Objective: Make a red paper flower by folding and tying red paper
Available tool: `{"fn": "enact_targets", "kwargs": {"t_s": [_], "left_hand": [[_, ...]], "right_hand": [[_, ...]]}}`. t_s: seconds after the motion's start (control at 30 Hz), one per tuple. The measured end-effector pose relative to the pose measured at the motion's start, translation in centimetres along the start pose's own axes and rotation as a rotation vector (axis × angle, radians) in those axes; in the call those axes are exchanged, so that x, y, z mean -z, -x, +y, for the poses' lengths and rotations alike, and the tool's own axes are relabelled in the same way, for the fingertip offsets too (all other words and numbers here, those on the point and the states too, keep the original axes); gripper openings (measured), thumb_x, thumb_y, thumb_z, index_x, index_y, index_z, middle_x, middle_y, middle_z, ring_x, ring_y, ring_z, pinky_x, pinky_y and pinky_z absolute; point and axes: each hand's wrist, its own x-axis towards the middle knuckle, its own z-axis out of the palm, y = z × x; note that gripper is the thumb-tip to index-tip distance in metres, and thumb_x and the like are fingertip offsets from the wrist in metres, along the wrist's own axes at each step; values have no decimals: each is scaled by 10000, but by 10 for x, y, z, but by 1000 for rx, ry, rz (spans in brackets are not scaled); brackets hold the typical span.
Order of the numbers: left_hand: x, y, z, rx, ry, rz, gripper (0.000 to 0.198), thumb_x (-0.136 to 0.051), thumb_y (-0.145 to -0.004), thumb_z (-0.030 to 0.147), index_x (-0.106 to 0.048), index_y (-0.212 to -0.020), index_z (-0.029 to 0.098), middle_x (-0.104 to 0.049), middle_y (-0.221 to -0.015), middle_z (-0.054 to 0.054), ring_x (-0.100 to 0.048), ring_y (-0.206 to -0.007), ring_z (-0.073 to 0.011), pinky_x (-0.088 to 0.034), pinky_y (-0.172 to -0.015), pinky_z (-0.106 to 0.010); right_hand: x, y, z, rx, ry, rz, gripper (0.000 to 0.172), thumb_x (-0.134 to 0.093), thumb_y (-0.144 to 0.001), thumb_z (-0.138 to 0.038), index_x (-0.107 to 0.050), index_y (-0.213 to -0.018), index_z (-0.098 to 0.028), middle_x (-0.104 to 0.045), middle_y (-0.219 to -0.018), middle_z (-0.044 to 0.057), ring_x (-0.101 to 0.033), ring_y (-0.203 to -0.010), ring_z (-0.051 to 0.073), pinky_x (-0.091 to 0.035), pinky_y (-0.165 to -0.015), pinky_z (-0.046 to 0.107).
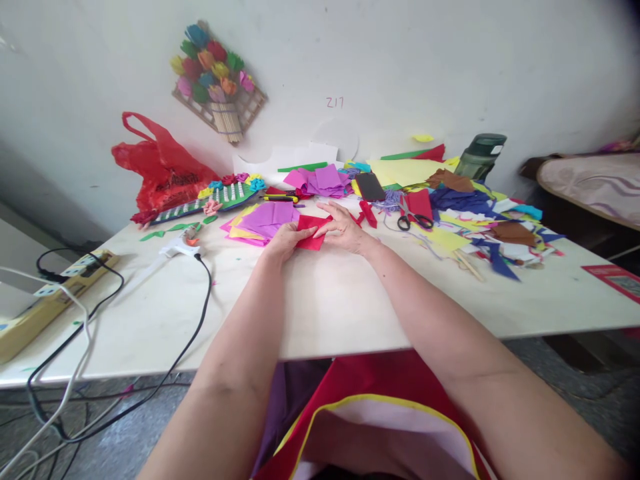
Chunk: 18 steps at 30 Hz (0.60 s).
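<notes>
A small red paper piece (pixel 311 233) lies on the white table (pixel 325 300) in the middle. My left hand (pixel 285 240) pinches its left edge with the fingers closed on it. My right hand (pixel 345 230) presses on its right side, fingers curled over the paper. Just behind the hands sits a stack of purple and pink paper squares (pixel 267 220).
Scissors (pixel 414 219), a dark phone (pixel 370 187) and heaps of coloured paper scraps (pixel 480 220) cover the right. A glue gun (pixel 180 248) with black cord, a power strip (pixel 60 287) and a red plastic bag (pixel 160 167) are at left. A green bottle (pixel 481 155) stands at the back.
</notes>
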Motion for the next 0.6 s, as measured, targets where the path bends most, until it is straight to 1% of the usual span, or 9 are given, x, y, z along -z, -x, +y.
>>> {"fn": "enact_targets", "kwargs": {"t_s": [0.1,0.33,0.47,0.6], "left_hand": [[-1,0,1,12,-5,4,359,-770,-539,289,-663,-816,87,-684,-769,-77,-616,-652,-148,-457,-679,-278],[-4,2,3,24,-9,21,333,-774,-523,272,-658,-772,83,-675,-707,-65,-609,-612,-143,-462,-658,-277],[-4,1,1,10,-10,17,343,-773,-513,260,-661,-787,88,-678,-720,-64,-615,-637,-152,-465,-694,-292],[-3,-1,-1,6,16,5,358,-768,-500,228,-664,-818,99,-683,-765,-61,-627,-677,-161,-470,-722,-302]], "right_hand": [[-2,0,2,0,5,-8,142,-654,-660,-192,-718,-766,-261,-413,-1359,-17,-202,-1331,268,-177,-1068,494],[-6,-1,3,-8,36,-30,104,-651,-666,-225,-723,-733,-257,-440,-1339,-9,-236,-1318,281,-193,-1067,491],[-8,-1,5,11,86,-19,232,-628,-644,-154,-722,-820,-273,-389,-1375,-32,-202,-1331,276,-186,-1081,477],[-8,-2,0,59,165,-2,321,-614,-629,-123,-710,-877,-302,-321,-1412,-70,-115,-1354,287,-142,-1087,513]]}}
